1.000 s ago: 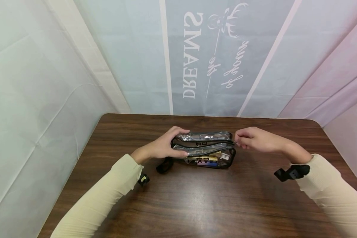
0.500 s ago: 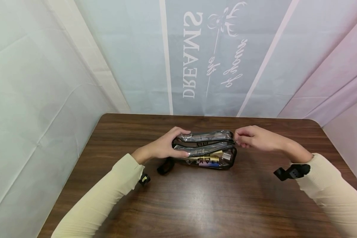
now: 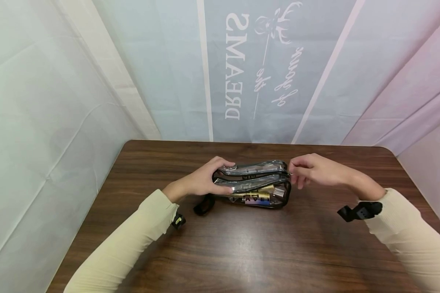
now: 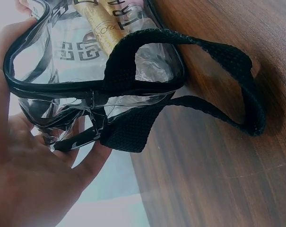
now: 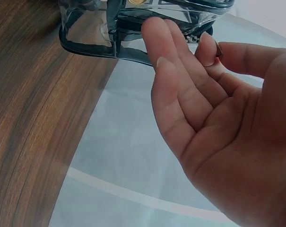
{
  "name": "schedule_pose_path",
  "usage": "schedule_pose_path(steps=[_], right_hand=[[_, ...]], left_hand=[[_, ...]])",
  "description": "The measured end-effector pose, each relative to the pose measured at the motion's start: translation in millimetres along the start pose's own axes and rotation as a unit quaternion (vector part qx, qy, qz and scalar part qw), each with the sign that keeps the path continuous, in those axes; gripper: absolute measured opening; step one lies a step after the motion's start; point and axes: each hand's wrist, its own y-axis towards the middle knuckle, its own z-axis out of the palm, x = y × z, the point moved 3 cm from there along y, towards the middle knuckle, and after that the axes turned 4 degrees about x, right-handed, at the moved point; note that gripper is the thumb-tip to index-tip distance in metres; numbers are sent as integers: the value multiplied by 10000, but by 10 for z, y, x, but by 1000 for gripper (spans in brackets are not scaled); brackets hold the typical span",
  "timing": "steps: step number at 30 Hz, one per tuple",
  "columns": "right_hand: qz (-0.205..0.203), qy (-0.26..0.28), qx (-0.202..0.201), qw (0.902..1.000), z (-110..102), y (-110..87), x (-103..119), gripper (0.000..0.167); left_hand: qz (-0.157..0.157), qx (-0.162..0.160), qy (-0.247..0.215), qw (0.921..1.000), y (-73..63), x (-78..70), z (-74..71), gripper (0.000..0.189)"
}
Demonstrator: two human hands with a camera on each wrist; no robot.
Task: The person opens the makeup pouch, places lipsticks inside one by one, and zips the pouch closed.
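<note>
A clear travel pouch (image 3: 260, 179) with black trim sits on the table, its zip (image 5: 192, 39) running along the top. Through its side show a gold tube (image 4: 98, 28), a blue-purple item (image 3: 256, 202) and a white barcode label (image 3: 278, 192). My left hand (image 3: 205, 179) grips the pouch's left end, thumb on the near edge and fingers over the far one. Beside it a black strap loop (image 4: 251, 104) sticks out. At the right end, my right hand (image 3: 313, 171) pinches the small zip pull (image 5: 219, 49) between thumb and index finger; its other fingers extend loosely beside the pouch.
The dark wood table (image 3: 242, 252) ends at a back edge just beyond the pouch. Behind it hangs a pale blue-grey cloth (image 3: 264, 81) with mirrored lettering, and white cloth (image 3: 40, 142) covers the left side. Black straps (image 3: 363, 212) with devices sit on both wrists.
The pouch has shifted very slightly right. My right hand has risen a little and its lower fingers have loosened downward, while the pinch stays at the zip's right end. My left hand keeps its grip.
</note>
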Motion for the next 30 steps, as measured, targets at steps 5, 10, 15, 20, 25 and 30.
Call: schedule_pose_path(steps=[5, 10, 15, 20, 25, 30], right_hand=[[-53, -149, -202, 9997, -9, 10, 11, 23], [-65, -171, -326, 9993, -15, 25, 26, 23], [-85, -184, -352, 9992, -17, 43, 36, 23], [-137, -228, -418, 9988, -27, 56, 54, 25], [-192, -282, -463, 9983, -43, 80, 93, 27], [-272, -411, -481, 9976, -45, 112, 138, 28]], left_hand=[[-35, -15, 11, 10000, 12, 4, -9, 72], [-85, 3, 79, 9999, 27, 10, -18, 71], [-161, 81, 69, 9998, 45, 3, -19, 71], [-183, 69, 66, 9998, 54, 1, -23, 71], [-205, 69, 47, 9998, 59, 7, -39, 71], [-242, 94, 34, 9997, 67, 18, -56, 71]])
